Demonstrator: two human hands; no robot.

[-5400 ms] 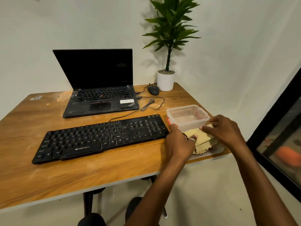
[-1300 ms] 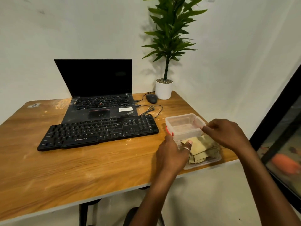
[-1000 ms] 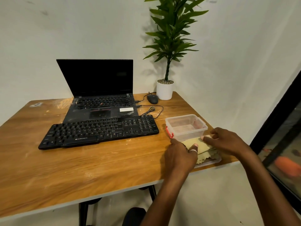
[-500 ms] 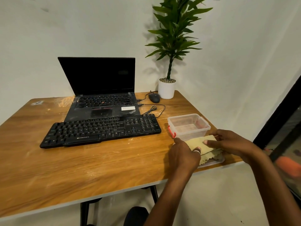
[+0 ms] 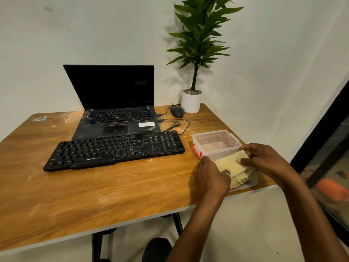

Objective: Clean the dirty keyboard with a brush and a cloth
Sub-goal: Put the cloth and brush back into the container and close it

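Observation:
A black keyboard [image 5: 115, 150] lies on the wooden table [image 5: 94, 190], in front of the laptop. At the table's right edge a yellow cloth [image 5: 229, 164] with zigzag edges rests on a clear lid [image 5: 247, 184]. My left hand [image 5: 211, 176] holds the cloth's near left part, thumb on top. My right hand [image 5: 264, 159] pinches its far right corner and lifts it a little. No brush shows.
A clear plastic box [image 5: 216, 143] with red clips stands just behind the cloth. An open black laptop [image 5: 115, 103], a mouse [image 5: 176, 112], a cable [image 5: 175, 125] and a potted plant [image 5: 191, 100] sit at the back. A dark frame [image 5: 321, 133] rises to the right.
The keyboard was pushed back toward the laptop earlier. Over the last second both hands came down onto the cloth and took hold of it; my right hand has raised its far corner.

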